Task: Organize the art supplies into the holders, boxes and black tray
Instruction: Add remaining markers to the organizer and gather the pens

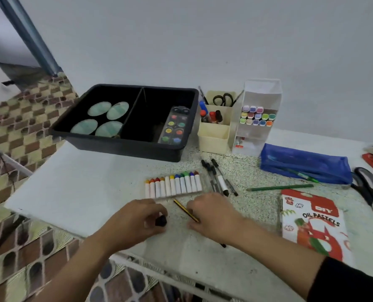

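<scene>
My left hand (137, 219) pinches a small black object (160, 221), perhaps a sharpener, just above the table's front part. My right hand (211, 214) grips a yellow-and-black pencil (184, 209) whose tip points up and left. A row of oil pastels (173, 186) in a clear insert lies just beyond both hands. The oil pastels box (312, 223) lies to the right. Several black pens and a marker (219, 178) lie right of the pastels. The black tray (124, 147) stands at the back with round palettes (108, 118) and a watercolour set (174, 127).
A cream holder (214, 136) with scissors and markers and a white organiser (257, 118) with pastel markers stand right of the tray. A blue pencil case (305, 163), a green pencil (279, 187) and large scissors (371, 192) lie at the right. The table's left edge drops to tiled floor.
</scene>
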`<control>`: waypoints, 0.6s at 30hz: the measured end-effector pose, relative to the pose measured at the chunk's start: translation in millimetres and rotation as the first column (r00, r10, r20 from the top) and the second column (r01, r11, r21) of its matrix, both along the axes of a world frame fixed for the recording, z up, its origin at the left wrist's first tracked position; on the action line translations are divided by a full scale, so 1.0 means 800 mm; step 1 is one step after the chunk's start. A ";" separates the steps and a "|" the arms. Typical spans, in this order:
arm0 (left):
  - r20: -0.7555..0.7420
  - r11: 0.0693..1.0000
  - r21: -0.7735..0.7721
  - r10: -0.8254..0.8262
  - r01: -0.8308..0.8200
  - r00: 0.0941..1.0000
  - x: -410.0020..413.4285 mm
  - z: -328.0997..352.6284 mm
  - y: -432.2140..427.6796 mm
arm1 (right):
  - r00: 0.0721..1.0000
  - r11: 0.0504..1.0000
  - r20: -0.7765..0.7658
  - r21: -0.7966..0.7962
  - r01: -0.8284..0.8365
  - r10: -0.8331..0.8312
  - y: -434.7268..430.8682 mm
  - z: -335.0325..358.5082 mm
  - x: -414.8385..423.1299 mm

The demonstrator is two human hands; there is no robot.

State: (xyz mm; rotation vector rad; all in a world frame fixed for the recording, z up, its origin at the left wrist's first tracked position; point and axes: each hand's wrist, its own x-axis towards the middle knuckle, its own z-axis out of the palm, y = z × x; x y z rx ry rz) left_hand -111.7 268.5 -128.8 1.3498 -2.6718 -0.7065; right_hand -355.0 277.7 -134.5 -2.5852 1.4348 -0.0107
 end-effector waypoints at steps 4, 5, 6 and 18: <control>-0.085 0.996 0.019 -0.084 0.086 0.993 -0.008 0.003 -0.019 | 0.991 0.989 0.046 0.083 0.119 -0.123 0.002 -0.004 0.009; -0.132 0.995 0.008 -0.097 0.099 0.986 -0.013 0.006 -0.025 | 0.982 0.983 0.089 0.089 0.160 -0.168 0.003 -0.001 0.007; -0.183 0.994 -0.012 -0.112 0.111 0.977 -0.019 0.010 -0.031 | 0.962 0.971 0.150 0.103 0.214 -0.228 0.004 0.004 0.002; -0.319 0.926 -0.302 -0.324 0.229 0.891 -0.228 0.020 -0.087 | 0.823 0.839 0.298 -0.108 0.532 -0.484 0.024 0.038 -0.211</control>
